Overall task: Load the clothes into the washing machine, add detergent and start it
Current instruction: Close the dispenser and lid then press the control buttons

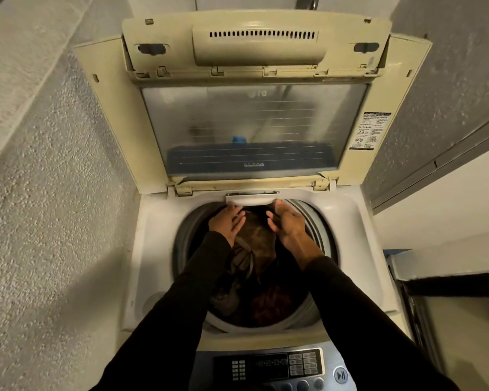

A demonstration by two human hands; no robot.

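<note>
A top-loading washing machine (153, 249) stands below me with its folding lid (251, 128) raised. Brown, dark and red clothes (254, 266) lie in the drum. At the drum's far rim sits a white detergent drawer (253, 198). My left hand (228, 221) reaches over the drum with straight fingers, fingertips touching the drawer's left end. My right hand (287, 220) does the same at the drawer's right end, fingers relaxed. Neither hand holds anything. Both arms wear black sleeves.
The control panel (268, 366) with buttons and a play/pause key (340, 375) lies at the near edge. Rough plaster walls (54, 193) close in on the left and right. A dark-edged object (449, 292) stands at the right of the machine.
</note>
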